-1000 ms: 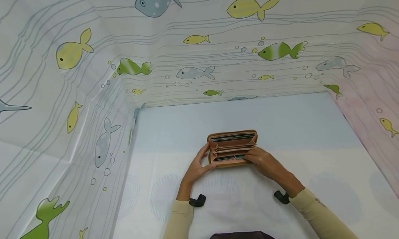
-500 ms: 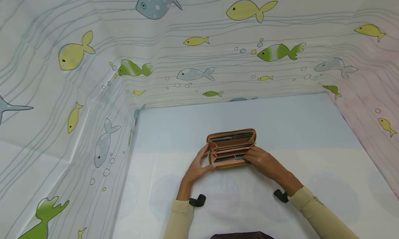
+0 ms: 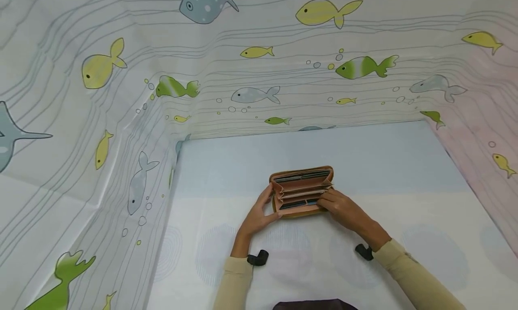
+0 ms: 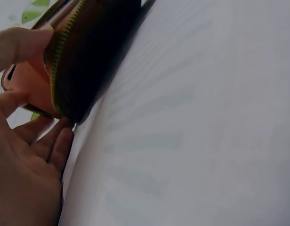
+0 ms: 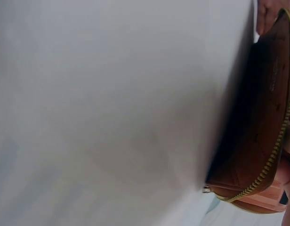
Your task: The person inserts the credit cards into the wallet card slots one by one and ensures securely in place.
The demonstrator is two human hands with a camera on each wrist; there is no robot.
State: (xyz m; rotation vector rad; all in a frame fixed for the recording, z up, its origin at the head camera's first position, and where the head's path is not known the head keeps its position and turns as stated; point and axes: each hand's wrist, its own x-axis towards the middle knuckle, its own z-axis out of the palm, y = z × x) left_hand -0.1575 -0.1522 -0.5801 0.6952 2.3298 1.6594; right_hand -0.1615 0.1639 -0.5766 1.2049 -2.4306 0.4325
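A brown zip-around wallet (image 3: 303,213) lies spread wide on the table, its pink-tan inner pockets facing up and a brass zipper along its rim. Dark cards (image 3: 293,204) fill slots on its near and far inner walls. My left hand (image 3: 255,218) grips the wallet's left end, thumb at the near edge and fingers at the side; in the left wrist view the thumb (image 4: 29,43) presses inside the zipper edge. At the near right corner, my right hand (image 3: 344,209) pinches the end of a blue card (image 3: 312,201) in the near slots; its fingertips are partly hidden.
The white and pale blue table (image 3: 364,152) surrounds the wallet. Fish-printed sheeting (image 3: 251,72) stands behind and along both sides. A black wrist mount (image 3: 258,258) sits by the left cuff, and a dark shape (image 3: 315,305) shows at the bottom edge.
Both hands keep nearly the same places on the wallet. The blue card by the right fingers looks darker and shows slightly more of its face. The head view has shifted a little.
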